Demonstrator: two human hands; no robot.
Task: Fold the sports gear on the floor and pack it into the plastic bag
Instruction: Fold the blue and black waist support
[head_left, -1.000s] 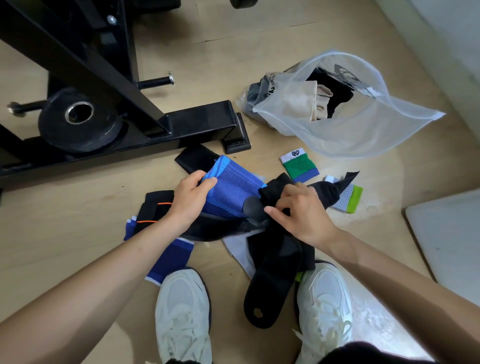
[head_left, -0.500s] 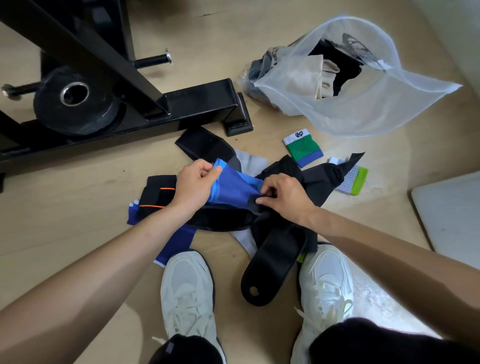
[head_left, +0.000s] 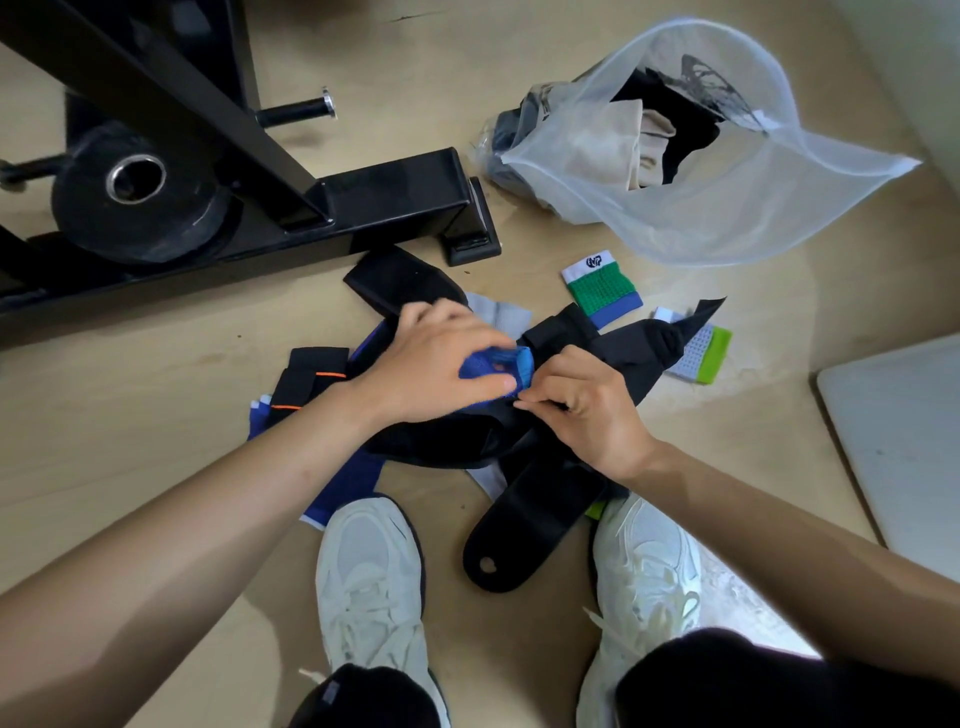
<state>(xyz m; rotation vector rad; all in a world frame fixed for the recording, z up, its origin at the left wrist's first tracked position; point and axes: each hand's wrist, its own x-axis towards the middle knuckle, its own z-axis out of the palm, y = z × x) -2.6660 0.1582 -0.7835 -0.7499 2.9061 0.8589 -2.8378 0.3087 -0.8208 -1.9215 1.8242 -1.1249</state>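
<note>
Head view: the green wristband carries a dark logo on its white edge, too small to read. The left hand curls its fingers over the bunched blue knit sleeve above the black gear pile; the right hand pinches its end. The plastic bag lies beyond, mouth toward the person.

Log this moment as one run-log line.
step: folding | left hand: gripping blue knit sleeve | right hand: pinching its edge | plastic bag: open, partly packed | green wristband: loose on floor
</note>
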